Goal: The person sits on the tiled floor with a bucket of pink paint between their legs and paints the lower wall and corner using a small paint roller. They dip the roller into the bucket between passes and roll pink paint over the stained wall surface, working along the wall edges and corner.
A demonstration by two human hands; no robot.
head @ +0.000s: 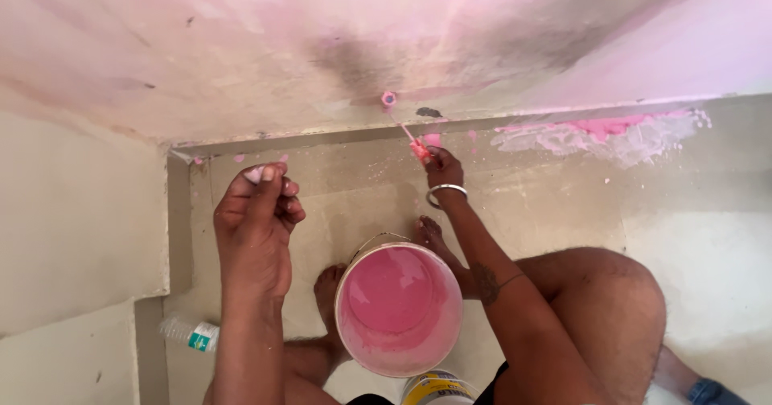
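Note:
My right hand [445, 168], with a metal bangle on the wrist, grips a thin pink-coated brush [416, 145] whose tip points at the foot of the pink wall [386, 43]. My left hand [259, 204] is raised in front of me with fingers curled; paint marks the fingertips, and whether it holds anything I cannot tell. A white bucket [398, 308] of pink paint stands on the floor between my bare feet. I squat, with my right knee [603, 292] beside the bucket.
A pink paint spill [611, 131] spreads along the wall's base at the right. A clear plastic bottle [186, 333] lies on the floor at the left. A second can's lid [438, 389] shows at the bottom edge. A pale wall [72, 220] stands at the left.

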